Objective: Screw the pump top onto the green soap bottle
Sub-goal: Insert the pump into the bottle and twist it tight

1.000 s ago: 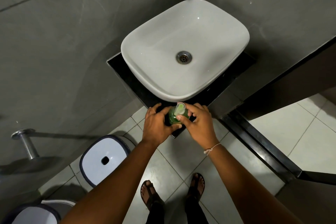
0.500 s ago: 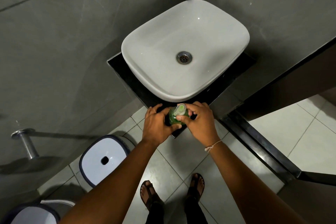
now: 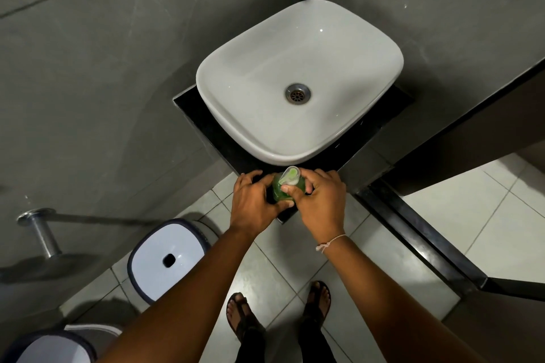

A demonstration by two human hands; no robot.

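1. Counts: one green soap bottle (image 3: 279, 191), one pump top (image 3: 289, 176), two hands, one white sink (image 3: 348, 47), one black counter (image 3: 203, 124), two bins – white-lidded bin (image 3: 165, 259) and a second bin (image 3: 50, 348) cut off at the bottom-left corner, one metal wall fitting (image 3: 41, 230), two sandalled feet.
2. Bottle stands upright on the counter's near corner, just in front of the sink rim, between both hands.
3. Left hand (image 3: 255, 205): fingers curled round the bottle's left side, thumb across its front; closed on the body.
4. Right hand (image 3: 320, 205): thumb and fingertips pinch the pump top's collar from the right; remaining fingers curled beside the bottle.
5. Pump top sits on the bottle neck, nozzle pointing away toward the sink. How far it is threaded: cannot tell.
6. String bracelet (image 3: 330, 243) on right wrist.
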